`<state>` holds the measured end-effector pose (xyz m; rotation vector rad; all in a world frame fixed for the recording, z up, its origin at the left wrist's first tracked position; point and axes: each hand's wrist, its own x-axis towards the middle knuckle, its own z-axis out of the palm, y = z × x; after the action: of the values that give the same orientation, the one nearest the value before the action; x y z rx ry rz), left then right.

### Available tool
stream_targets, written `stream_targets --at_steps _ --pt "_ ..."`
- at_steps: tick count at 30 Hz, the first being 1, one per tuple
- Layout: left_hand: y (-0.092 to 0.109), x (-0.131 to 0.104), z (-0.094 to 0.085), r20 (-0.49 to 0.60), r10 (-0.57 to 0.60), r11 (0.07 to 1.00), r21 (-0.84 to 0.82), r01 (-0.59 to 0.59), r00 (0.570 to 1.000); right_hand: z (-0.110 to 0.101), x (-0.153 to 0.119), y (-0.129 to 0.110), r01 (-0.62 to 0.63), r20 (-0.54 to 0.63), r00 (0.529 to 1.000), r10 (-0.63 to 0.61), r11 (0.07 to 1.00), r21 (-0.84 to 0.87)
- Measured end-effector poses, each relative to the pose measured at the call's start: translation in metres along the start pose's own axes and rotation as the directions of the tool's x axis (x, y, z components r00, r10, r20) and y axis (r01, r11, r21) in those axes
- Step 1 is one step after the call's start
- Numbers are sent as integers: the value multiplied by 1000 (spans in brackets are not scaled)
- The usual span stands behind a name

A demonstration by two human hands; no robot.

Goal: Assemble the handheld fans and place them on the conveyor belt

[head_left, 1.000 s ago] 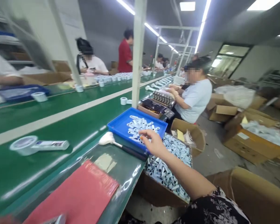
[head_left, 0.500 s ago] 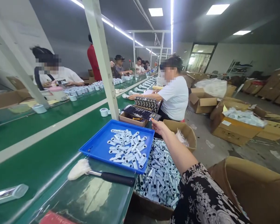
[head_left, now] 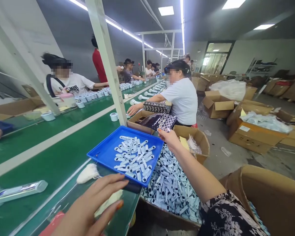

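Observation:
My right hand [head_left: 169,138] pinches the near edge of a dark sheet [head_left: 159,122] dotted with rows of round silvery pieces, lifted above a cardboard box. My left hand [head_left: 93,205] is open, fingers stretched out, over the glass-topped near end of the bench. Beyond its fingertips lies a blue tray [head_left: 104,147] with many pale-blue handle-shaped parts [head_left: 135,155] in it. A white cloth-wrapped tool head [head_left: 88,173] shows behind my left hand, its dark handle mostly hidden. Below my right forearm a carton brims with more such parts [head_left: 172,183].
A green conveyor belt [head_left: 71,141] runs away on the left, with a pale-blue device [head_left: 22,191] on it. A white post [head_left: 108,62] rises behind the tray. A co-worker [head_left: 182,98] sits ahead, reaching over the belt. Cartons [head_left: 218,103] stand on the right-hand floor.
My left hand has come into view from below, over the tool's handle. My right hand has raised and tilted the dark sheet toward me. The device at left has shifted right on the belt.

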<state>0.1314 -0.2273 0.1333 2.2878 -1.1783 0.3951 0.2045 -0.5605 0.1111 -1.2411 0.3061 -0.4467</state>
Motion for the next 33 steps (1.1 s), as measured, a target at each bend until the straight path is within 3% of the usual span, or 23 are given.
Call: stream_targets --at_steps 5,9,17,26,31,33 --pt "20 63 24 -124 -87 982 -175 65 988 20 -60 8 36 78 996 -38 999 23" --pt "30 86 37 -211 -185 956 -267 126 960 32 -102 9 86 181 979 -97 994 66" --pt "39 74 40 -335 -291 943 -260 208 896 44 -129 15 83 318 940 -128 985 151" --pt "36 59 33 -253 -306 935 -260 241 918 49 -135 30 -102 442 896 -40 950 293" --pt "41 57 32 -406 -275 962 -119 247 872 55 -141 32 -108 424 905 -38 942 316" --pt "44 56 31 -428 -232 972 -81 218 873 55 -143 30 -64 424 902 -76 950 305"
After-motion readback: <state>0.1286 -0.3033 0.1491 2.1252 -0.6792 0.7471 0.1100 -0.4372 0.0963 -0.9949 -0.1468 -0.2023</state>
